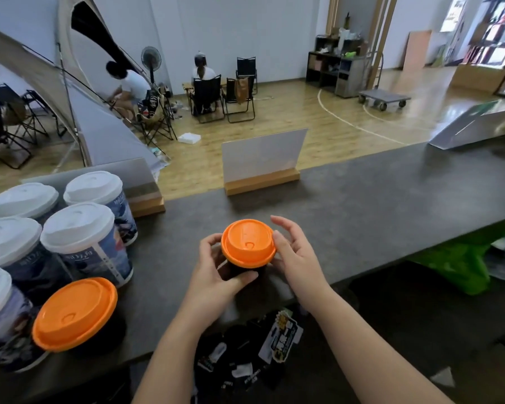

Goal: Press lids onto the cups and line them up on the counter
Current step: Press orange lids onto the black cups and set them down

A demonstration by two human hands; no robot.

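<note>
Several lidded cups (pixel 85 243) are already grouped at the lower left of the frame, most white-topped, one with an orange lid (pixel 75 313). At centre, a dark cup (pixel 239 272) capped by an orange lid (pixel 248 243) is gripped by the left hand (pixel 216 269), fingers curled round its side. The right hand (pixel 295 252) is held loosely spread, touching the lid's rim. Seating appears nearly done; lining up remains. A dark grey counter (pixel 376 205) fronts a wood-floored hall.
</note>
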